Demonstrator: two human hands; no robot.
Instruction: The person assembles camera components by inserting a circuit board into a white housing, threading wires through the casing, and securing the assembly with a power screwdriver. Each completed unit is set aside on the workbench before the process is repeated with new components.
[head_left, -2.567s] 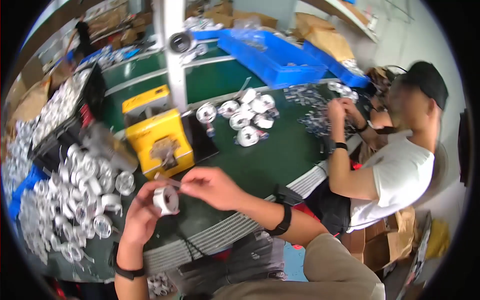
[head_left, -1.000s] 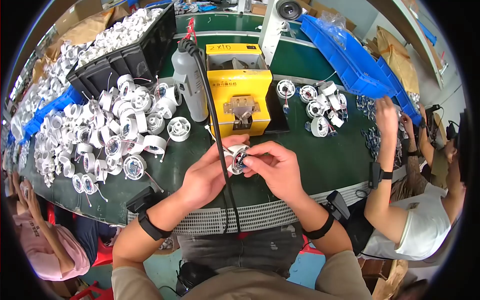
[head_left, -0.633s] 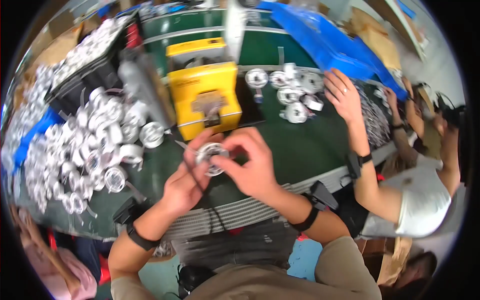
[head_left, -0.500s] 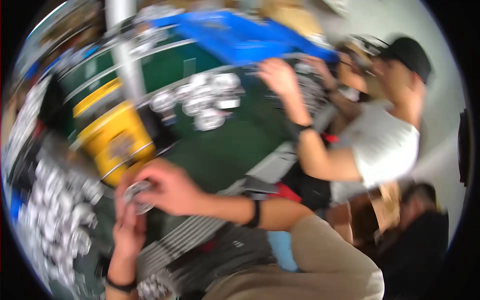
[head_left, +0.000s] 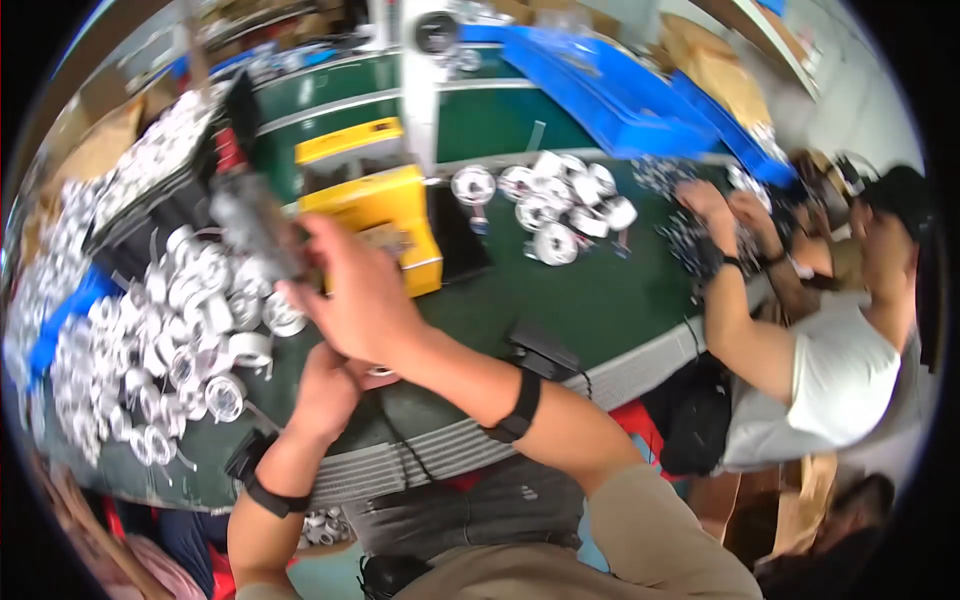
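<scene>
My right hand [head_left: 365, 295] reaches up and left over the bench, its fingers around the lower end of a blurred grey tool [head_left: 250, 215] with a red top, which looks like a hanging power screwdriver. Lower down, beneath my right wrist, my left hand [head_left: 325, 400] is closed on a small white round part [head_left: 380, 372], mostly hidden by the hands. Just left of both hands spreads a large heap of white round parts [head_left: 205, 300] with short wires. Behind my right hand stands a yellow box [head_left: 415, 225].
A smaller group of white round parts [head_left: 555, 205] sits mid-bench. A black box-shaped device [head_left: 543, 350] lies near the front edge. Blue bins [head_left: 610, 100] stand behind. At right, a co-worker's hands [head_left: 710, 200] touch small dark parts [head_left: 695, 245]. A black crate [head_left: 150, 215] is far left.
The view has swung left and steadied. My right hand has left the round part at my left hand and moved up to the grey tool. My left hand keeps the part.
</scene>
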